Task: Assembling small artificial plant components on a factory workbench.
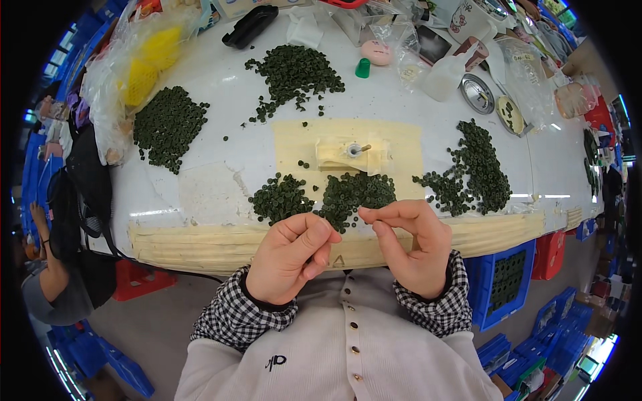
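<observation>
My left hand (289, 257) is closed in a pinch over the table's near edge, with a small dark green part at its fingertips. Facing it, my right hand (416, 242) curls its fingers, thumb and index tip close together; anything between them is too small to make out. Just beyond both hands lies a pile of small dark green ring-shaped parts (361, 192), with another pile (281, 198) to its left. Behind these stands a tape-wrapped block (334, 155) with a short metal-coloured pin (365, 148) sticking out of its round fitting.
More green parts lie in heaps at the left (170, 127), back (294, 73) and right (485, 170). At the back are a black case (250, 27), a green cap (362, 67), a white bottle (444, 77) and round tins (477, 93). A blue crate (498, 284) stands below, right.
</observation>
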Tool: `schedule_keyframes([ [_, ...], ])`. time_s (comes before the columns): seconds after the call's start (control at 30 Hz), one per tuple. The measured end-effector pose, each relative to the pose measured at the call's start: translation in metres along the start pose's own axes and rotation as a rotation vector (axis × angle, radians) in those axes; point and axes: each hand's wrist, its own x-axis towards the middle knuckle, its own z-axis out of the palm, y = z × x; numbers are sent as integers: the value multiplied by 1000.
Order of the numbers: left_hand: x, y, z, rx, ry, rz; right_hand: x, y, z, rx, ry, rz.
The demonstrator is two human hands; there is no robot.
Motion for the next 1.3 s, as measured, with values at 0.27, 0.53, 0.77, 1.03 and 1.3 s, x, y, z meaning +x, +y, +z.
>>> schedule_keyframes([
  [0.27, 2, 3, 10, -20, 63, 26, -2, 12, -7, 374, -91, 278],
  [0.53, 2, 2, 6, -79, -2, 10, -3, 9, -8, 568, -109, 415],
  [0.77, 4, -4, 3, -142, -41, -1, -5, 9, -6, 502, -98, 335],
  [1.03, 4, -6, 4, -114, -13, -18, -2, 7, 4, 174, -91, 38],
  [1.3, 4, -9, 8, -32, 67, -4, 0, 6, 10, -36, -49, -175],
])
